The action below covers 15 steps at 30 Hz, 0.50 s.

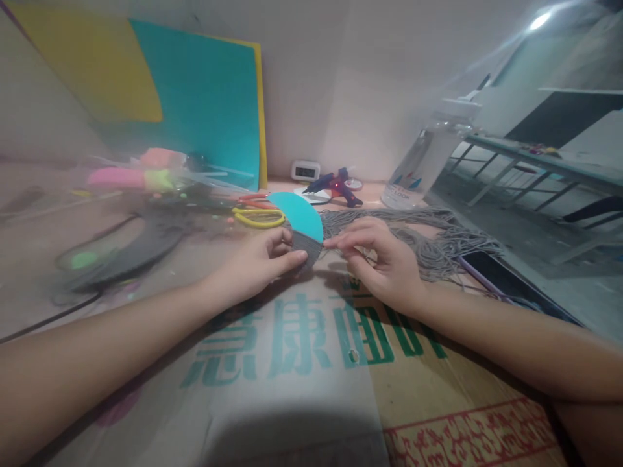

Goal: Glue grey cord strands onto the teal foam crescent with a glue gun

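Observation:
My left hand [277, 255] grips the lower left side of a round disc, its thumb laid across the front. The disc's upper part is bare turquoise card [302, 214]; its lower part is covered by rows of grey cord [311, 246]. At the disc's right edge, my right hand [377, 256] has its index fingertip against or very near the rim, its other fingers curled around a thin strand of the cord. Behind that hand spreads a loose heap of grey cord [438, 243]. Yellow-handled scissors [257, 218] lie just behind my left hand.
A glue gun [335, 185] with a red light lies at the back, beside a small digital clock [305, 170]. A clear bottle [423, 159] stands back right, a phone [511, 285] lies right. Turquoise sheets [209, 104] lean on the wall. Printed cardboard [302, 389] covers the table.

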Motion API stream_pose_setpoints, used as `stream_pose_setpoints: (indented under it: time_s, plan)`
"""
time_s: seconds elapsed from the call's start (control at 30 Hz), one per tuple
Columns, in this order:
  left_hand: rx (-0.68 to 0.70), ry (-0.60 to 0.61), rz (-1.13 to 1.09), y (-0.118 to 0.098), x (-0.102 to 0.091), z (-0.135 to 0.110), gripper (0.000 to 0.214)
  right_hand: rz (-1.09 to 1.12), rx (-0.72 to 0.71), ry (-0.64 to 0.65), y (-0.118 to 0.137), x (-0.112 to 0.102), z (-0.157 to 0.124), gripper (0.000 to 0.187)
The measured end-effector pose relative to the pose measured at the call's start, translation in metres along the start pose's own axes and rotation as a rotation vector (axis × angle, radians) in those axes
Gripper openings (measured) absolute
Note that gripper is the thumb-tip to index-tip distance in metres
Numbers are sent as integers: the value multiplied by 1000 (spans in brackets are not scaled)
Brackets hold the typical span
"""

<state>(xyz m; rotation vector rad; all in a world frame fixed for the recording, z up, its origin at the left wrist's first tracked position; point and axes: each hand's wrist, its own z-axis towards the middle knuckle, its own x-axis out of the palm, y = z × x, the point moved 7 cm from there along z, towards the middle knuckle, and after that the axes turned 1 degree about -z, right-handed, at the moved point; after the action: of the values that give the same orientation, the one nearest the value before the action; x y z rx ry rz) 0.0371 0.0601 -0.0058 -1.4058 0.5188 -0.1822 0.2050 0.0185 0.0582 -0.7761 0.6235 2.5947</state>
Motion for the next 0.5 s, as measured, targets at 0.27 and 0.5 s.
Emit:
stream_pose_setpoints:
  time_s: [0.27, 0.5]
  plan:
    - [-2, -4, -25, -1, 0, 0, 29, -10, -39, -7, 6, -1, 2, 23]
    - [0, 1, -6, 1, 0, 1, 29, 5, 8, 7, -1, 0, 0, 22]
